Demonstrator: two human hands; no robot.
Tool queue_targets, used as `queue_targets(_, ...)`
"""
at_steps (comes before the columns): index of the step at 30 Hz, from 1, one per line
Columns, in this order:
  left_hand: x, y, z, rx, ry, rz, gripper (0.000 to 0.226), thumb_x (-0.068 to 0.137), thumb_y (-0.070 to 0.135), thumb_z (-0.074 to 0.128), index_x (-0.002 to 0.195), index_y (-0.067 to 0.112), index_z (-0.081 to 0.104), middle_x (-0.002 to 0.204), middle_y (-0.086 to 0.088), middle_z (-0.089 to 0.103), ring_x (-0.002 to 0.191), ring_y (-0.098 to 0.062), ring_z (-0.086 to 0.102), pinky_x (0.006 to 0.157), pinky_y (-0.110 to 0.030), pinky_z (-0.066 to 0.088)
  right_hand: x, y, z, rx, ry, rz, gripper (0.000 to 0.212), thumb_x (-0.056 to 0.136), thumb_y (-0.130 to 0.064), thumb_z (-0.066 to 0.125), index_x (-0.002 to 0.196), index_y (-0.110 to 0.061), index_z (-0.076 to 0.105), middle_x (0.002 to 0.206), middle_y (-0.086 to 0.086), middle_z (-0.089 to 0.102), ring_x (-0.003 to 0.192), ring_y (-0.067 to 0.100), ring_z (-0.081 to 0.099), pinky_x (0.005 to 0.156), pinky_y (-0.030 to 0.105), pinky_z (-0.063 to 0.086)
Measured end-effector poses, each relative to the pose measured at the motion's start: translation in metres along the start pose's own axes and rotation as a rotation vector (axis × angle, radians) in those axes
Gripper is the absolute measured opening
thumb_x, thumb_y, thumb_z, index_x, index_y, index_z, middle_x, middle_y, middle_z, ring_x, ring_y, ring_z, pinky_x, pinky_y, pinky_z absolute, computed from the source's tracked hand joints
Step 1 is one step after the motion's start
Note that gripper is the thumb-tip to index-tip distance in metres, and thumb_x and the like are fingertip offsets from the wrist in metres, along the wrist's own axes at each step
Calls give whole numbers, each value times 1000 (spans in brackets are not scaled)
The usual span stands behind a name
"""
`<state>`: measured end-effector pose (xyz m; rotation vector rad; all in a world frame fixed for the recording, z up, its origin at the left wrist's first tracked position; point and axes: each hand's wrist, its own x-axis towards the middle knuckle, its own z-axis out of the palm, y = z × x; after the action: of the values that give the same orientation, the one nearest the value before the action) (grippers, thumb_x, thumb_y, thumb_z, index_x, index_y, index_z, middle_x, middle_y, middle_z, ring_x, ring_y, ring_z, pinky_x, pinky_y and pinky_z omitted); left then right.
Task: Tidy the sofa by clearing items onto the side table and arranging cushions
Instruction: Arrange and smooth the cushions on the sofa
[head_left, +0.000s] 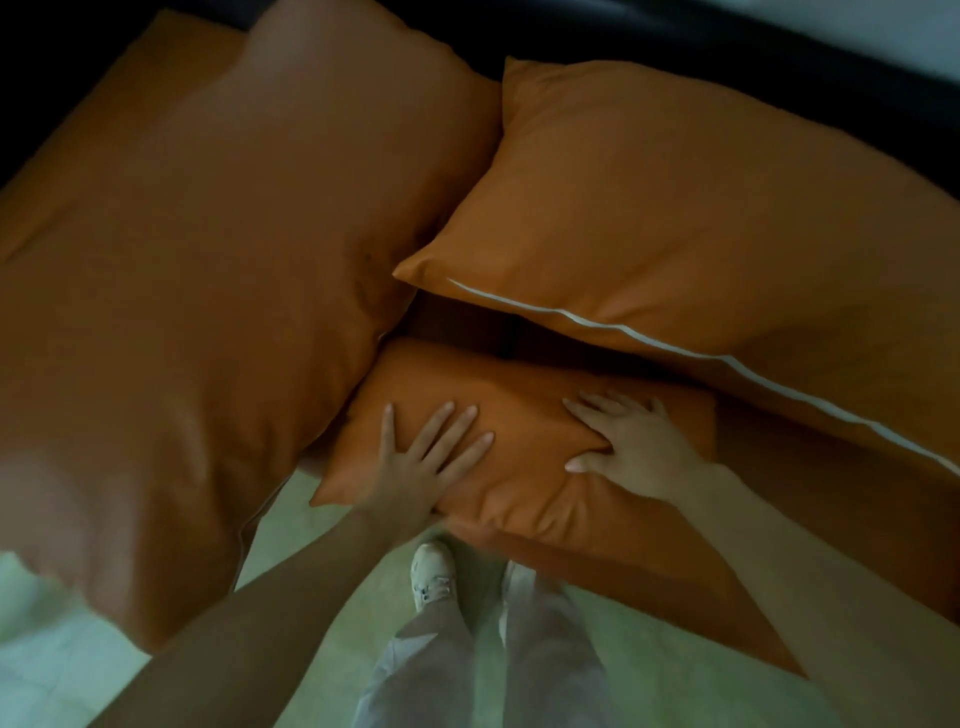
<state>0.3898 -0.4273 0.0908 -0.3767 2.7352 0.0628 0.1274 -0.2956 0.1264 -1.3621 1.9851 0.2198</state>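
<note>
Head view: both palms, left hand and right hand, press flat with fingers spread, gripping nothing, on the small cushion at the sofa's front edge, apparently to plump it, between two large cushions behind

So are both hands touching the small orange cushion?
Touching. The head view shows the left hand flat on the small orange fabric cushion, fingers spread, and the right hand pressing into it, denting the fabric.
</note>
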Motion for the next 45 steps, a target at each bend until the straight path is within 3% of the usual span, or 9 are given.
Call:
queue_targets(8, -6, -1, 9, 11, 5, 12, 129, 57, 56, 83, 153, 27, 2, 160, -8, 5, 145, -32, 14, 94, -73, 32, -56, -67, 72, -64, 446, -145, 53, 90, -35, 41, 143, -31, 38, 158, -5, 21, 146, 35, 9, 109, 70, 6)
queue_targets(11, -6, 2, 13, 0, 57, 4, 130, 58, 49, 85, 152, 28, -3, 160, -7, 4, 145, -31, 10, 95, -73, 29, -61, -77, 96, -204, 332, -90, 89, 74, -62, 64, 148, -32, 27, 160, 0, 13, 145, 40, 5, 105, 75, 4)
queue_targets(14, -8, 7, 14, 12, 121, -37, 126, 59, 47, 85, 153, 28, 3, 161, -7, 6, 146, -29, 14, 97, -72, 29, -52, -72, 104, -307, 277, -27, 117, 60, -44, 83, 151, -32, 10, 161, 2, 3, 144, 45, 4, 103, 77, -1)
queue_targets(22, -20, 22, 29, 104, 185, -135, 125, 58, 58, 79, 154, 27, 6, 161, -11, 5, 145, -38, 13, 99, -78, 15, -47, -61, 87, -352, 293, -87, 76, 77, -28, 52, 149, -28, 28, 158, 6, 23, 138, 51, 22, 96, 80, 18)
queue_targets(26, 2, 10, 4, 99, 184, -143, 116, 63, 49, 79, 153, 29, 8, 159, -15, 17, 143, -39, 22, 98, -76, 21, -37, -53, 55, -269, 237, -115, 82, 92, -20, 53, 151, -37, -2, 161, -3, -7, 144, 44, 2, 106, 73, 11)
queue_targets(33, 18, -19, -60, -57, 63, 82, 120, 64, 52, 80, 145, 44, -8, 159, 0, 21, 142, -26, 26, 106, -60, 28, -57, -22, -10, -106, 61, -143, 95, 88, -28, 64, 145, -51, -9, 158, -20, -4, 146, 25, 11, 110, 59, 26)
queue_targets(36, 28, -19, -71, -149, 33, 108, 118, 68, 54, 76, 143, 49, -15, 161, 6, 10, 145, -20, 17, 111, -55, 22, -66, -19, -12, -125, 82, -44, 101, 86, -34, 65, 144, -49, -17, 158, -19, -11, 147, 21, 2, 111, 64, 16)
queue_targets(40, 28, -25, -66, -201, 179, 2, 109, 64, 45, 80, 151, 37, 14, 160, 8, 15, 146, -14, 16, 113, -63, 12, -73, -36, -1, -164, 305, 83, 98, 85, -37, 60, 147, -39, -16, 160, -5, -9, 146, 30, -5, 109, 70, 2)
queue_targets(45, 29, -26, -58, -148, 204, 22, 113, 62, 66, 61, 153, 34, 3, 161, 6, 6, 148, -16, 6, 115, -60, 9, -57, -39, 9, -252, 221, 109, 133, 60, -71, 67, 138, -37, -36, 155, 7, -28, 141, 43, -20, 100, 77, -8)
